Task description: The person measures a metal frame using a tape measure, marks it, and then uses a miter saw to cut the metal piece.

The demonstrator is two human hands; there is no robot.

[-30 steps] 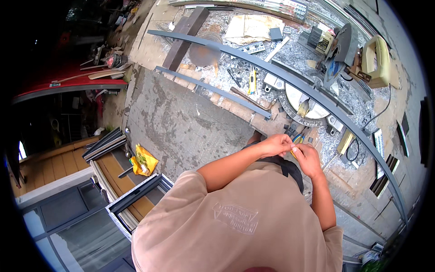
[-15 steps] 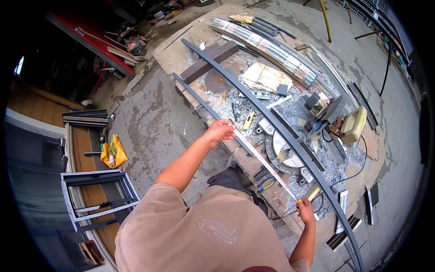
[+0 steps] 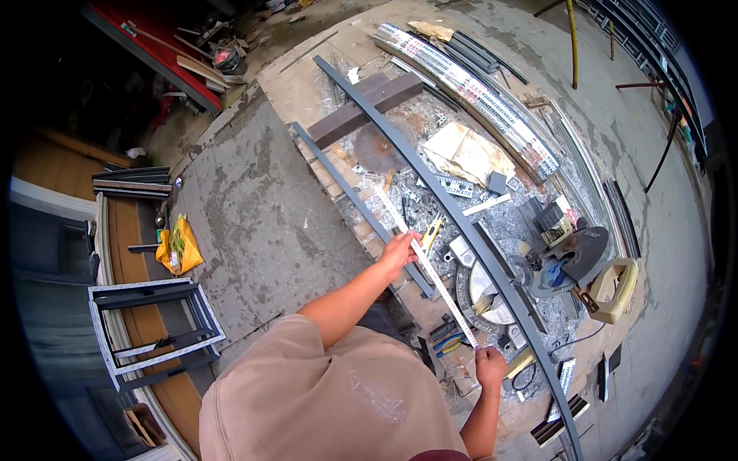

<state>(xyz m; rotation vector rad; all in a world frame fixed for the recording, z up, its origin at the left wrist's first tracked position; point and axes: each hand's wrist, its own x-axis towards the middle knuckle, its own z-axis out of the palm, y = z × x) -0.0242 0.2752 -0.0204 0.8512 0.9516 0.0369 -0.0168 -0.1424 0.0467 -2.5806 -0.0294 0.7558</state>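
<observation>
A white tape measure blade [image 3: 442,290] runs slantwise between my two hands, above the near edge of the workbench. My left hand [image 3: 400,253] is closed around it partway along, and its free end sticks out beyond the fingers toward the far left. At the other end my right hand [image 3: 490,367] is closed on the tape measure, whose case is mostly hidden in the fist. A short dark grey bar [image 3: 350,192] lies under my left hand along the bench edge. Beyond it, a long dark grey bar [image 3: 453,211] lies across the mitre saw [image 3: 492,288].
A yellow utility knife [image 3: 433,232] and pliers [image 3: 448,346] lie near the hands. The workbench [image 3: 292,84] carries metal shavings, a brown block [image 3: 365,111], cardboard [image 3: 469,152] and wrapped profiles [image 3: 469,96]. A window frame [image 3: 157,330] and yellow bag [image 3: 178,246] are at left.
My left hand has shifted right and nearer, and the blade now projects past it. My right hand has moved left and slightly nearer. The whole view has shifted a little.
</observation>
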